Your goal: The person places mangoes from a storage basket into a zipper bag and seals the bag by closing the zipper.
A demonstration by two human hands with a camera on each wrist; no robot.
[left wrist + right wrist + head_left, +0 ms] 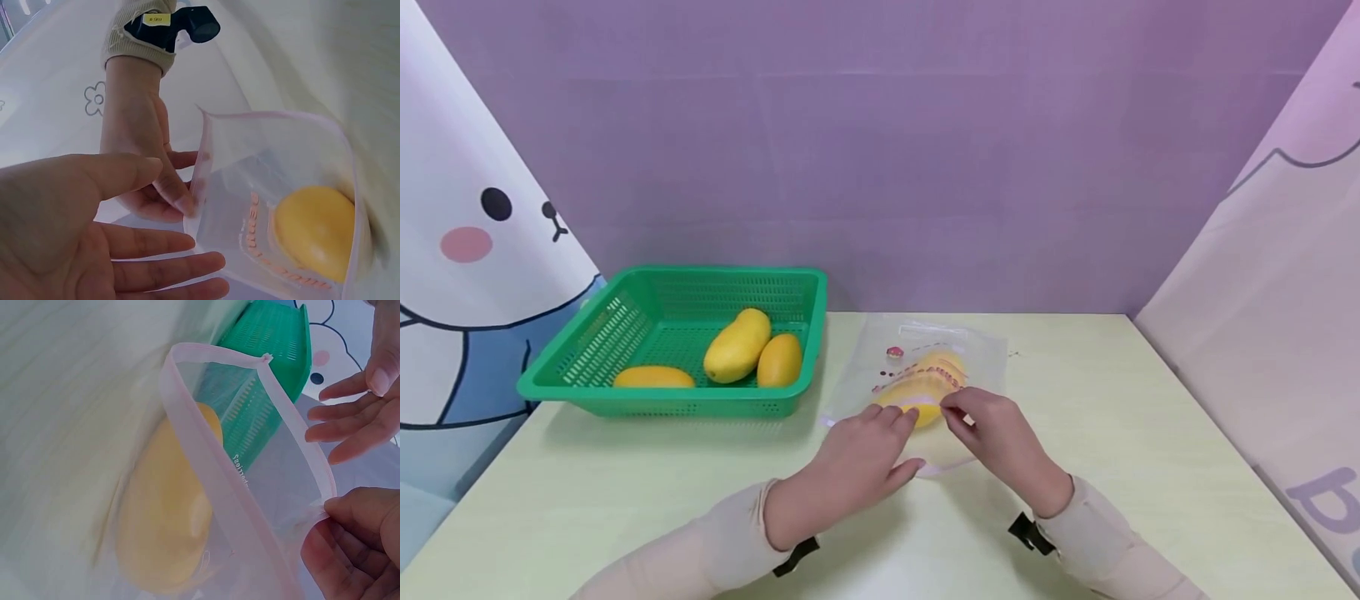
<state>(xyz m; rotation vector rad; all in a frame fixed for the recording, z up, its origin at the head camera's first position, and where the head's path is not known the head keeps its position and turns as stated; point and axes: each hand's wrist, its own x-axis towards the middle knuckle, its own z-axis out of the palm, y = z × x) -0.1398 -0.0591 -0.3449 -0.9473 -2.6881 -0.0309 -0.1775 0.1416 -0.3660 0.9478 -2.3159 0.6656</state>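
Note:
A clear zip bag point(865, 371) with a pink zip edge and red print lies on the table, its mouth spread apart toward me. Inside it rests a long yellow mango point(165, 519), partly covered by the print in the head view. My right hand point(1003, 437) pinches the rim at one corner of the mouth between thumb and fingers. My left hand point(853, 471) is over the left side of the mouth; in the left wrist view its fingers point(169, 273) stretch out straight, gripping nothing.
A green plastic basket point(677, 404) stands to the left, holding a large yellow mango point(737, 346), a smaller one point(780, 361) and another mango point(655, 377) near its front wall. A purple backdrop point(925, 167) rises behind the pale table point(1120, 433), with printed cloth panels at both sides.

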